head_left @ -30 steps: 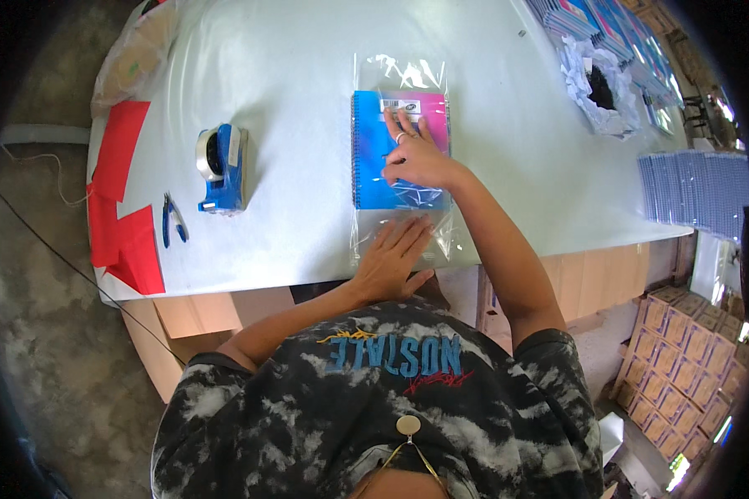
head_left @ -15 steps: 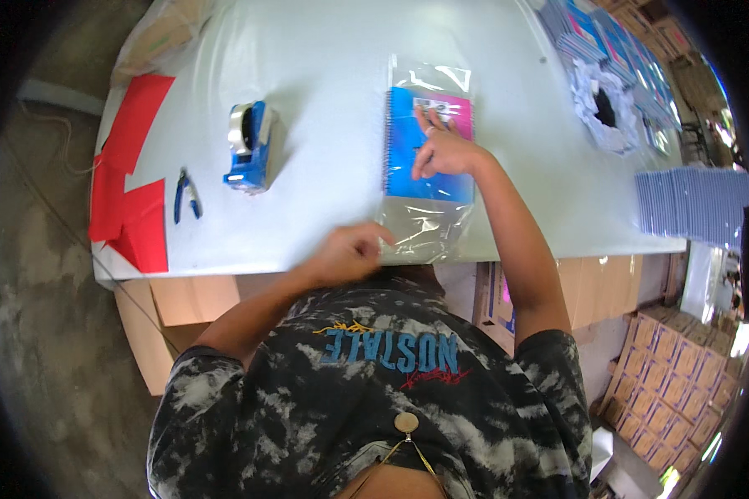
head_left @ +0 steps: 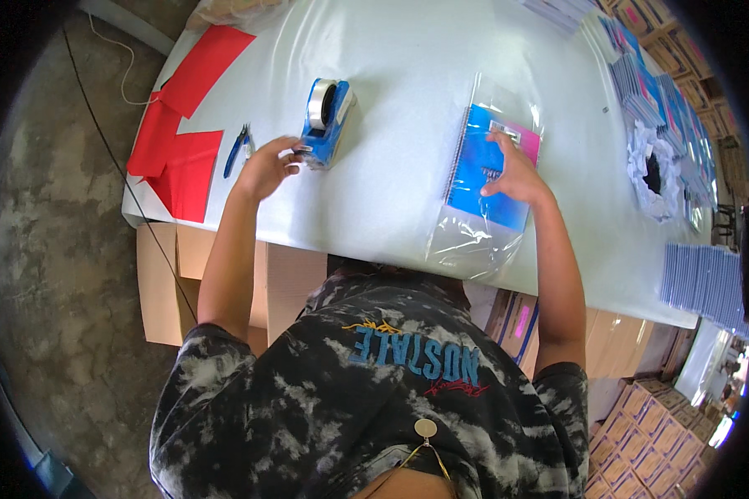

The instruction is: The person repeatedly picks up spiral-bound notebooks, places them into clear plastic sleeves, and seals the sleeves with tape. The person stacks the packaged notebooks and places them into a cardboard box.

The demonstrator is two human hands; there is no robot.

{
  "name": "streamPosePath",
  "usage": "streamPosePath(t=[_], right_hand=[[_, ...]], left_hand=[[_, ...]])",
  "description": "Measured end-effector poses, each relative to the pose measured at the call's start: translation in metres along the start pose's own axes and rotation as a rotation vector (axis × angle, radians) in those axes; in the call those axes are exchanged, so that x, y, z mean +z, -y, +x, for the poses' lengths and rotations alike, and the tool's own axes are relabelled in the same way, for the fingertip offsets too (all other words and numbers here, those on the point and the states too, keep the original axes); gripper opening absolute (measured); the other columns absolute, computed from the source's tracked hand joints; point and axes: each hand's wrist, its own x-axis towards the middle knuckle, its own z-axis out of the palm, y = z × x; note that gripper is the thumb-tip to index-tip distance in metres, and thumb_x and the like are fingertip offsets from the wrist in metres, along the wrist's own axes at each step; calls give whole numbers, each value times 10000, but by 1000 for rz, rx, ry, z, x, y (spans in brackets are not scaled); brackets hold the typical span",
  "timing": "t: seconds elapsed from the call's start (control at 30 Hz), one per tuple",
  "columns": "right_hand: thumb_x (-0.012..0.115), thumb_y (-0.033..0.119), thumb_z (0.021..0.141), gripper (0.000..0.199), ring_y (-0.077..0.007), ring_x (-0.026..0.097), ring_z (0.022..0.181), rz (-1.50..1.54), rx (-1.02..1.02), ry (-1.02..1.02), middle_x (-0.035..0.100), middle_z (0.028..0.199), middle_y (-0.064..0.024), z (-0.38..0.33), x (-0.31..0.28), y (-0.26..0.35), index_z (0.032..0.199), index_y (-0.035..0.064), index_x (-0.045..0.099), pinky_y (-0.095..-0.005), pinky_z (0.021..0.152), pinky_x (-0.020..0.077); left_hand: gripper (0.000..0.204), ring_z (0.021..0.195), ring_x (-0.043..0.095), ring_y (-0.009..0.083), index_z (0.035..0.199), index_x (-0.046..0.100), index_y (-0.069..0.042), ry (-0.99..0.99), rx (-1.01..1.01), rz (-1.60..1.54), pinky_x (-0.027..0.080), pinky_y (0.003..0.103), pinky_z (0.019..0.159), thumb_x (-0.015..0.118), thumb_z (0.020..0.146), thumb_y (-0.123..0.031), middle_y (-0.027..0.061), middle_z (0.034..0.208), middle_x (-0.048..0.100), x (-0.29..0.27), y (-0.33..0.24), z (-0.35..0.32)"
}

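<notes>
A spiral-bound notebook [head_left: 473, 166] with a blue and pink cover lies inside a clear plastic sleeve [head_left: 474, 241] on the table. My right hand [head_left: 516, 176] rests over the notebook, fingers and thumb spread, holding nothing. At the front end of a blue tape dispenser [head_left: 334, 143], my left hand [head_left: 268, 169] reaches in with its fingers apart and slightly bent. The fingertips meet or nearly touch the dispenser; contact is hard to make out. A roll of clear tape [head_left: 319, 104] sits in the dispenser.
Blue-handled cutters [head_left: 237, 151] and red sheets [head_left: 193, 162] lie left on the white table [head_left: 399, 125]. At the right are stacked notebooks [head_left: 701, 279], more notebooks [head_left: 637, 87] and crumpled white plastic [head_left: 653, 170]. Cardboard boxes [head_left: 287, 274] stand below the table edge.
My left hand has gone from beside the sleeve's lower end to the tape dispenser. My right hand stays on the notebook, which now appears tilted. The whole view has shifted and turned.
</notes>
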Motion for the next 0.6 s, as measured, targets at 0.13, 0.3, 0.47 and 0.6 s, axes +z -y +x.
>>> streamPosePath(t=[0.13,0.3,0.47,0.6], right_hand=[[850,155,445,1050,-300,393,1259,-45,3,-19,404,1386,-84,-3,-5,8,1349,127,316,-419,1028,305],[851,230,441,1140,-300,361,1293,-111,-44,-89,395,1394,-115,-4,0,-11,1401,138,243,-472,1041,247],[859,278,415,1214,-294,373,1286,-88,-80,-65,410,1380,-135,-5,-8,-6,1422,114,202,-464,1041,230],[866,349,396,1261,-287,416,1255,-120,-149,-104,424,1372,-119,-2,-2,-14,1426,112,177,-451,956,294]], left_hand=[[256,952,590,205,985,642,19,-34,7,150,453,331,851,638,788,-144,108,1029,643,-30,45,-41],[203,624,582,106,923,667,16,-879,460,603,466,221,537,599,855,-163,85,754,661,34,-11,-11],[367,595,592,114,867,704,-57,264,85,865,473,255,538,621,801,-408,58,695,658,245,-33,35],[515,624,629,203,682,679,-57,178,112,1681,476,356,556,658,702,-571,81,677,655,290,-4,80]])
